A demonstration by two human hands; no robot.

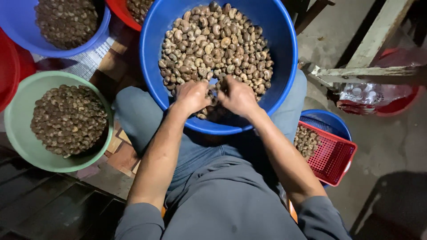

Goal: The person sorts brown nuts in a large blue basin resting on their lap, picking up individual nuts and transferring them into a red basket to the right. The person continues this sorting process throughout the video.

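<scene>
A large blue basin (284,58) rests on my knees, heaped with brown cashew nuts (218,44). Both my hands reach into its near side. My left hand (192,95) is curled among the nuts at the pile's near edge. Close beside it, my right hand (238,95) has its fingers bent over the nuts. The fingertips of both hands meet in the middle, and whatever they pinch there is hidden.
A green basin (20,129) of nuts sits at the left. Another blue basin (13,26) and a red one (118,9) stand behind it. A red mesh basket (331,158) with nuts lies over a blue tub (331,120) at the right. Wooden beams (369,69) cross the upper right.
</scene>
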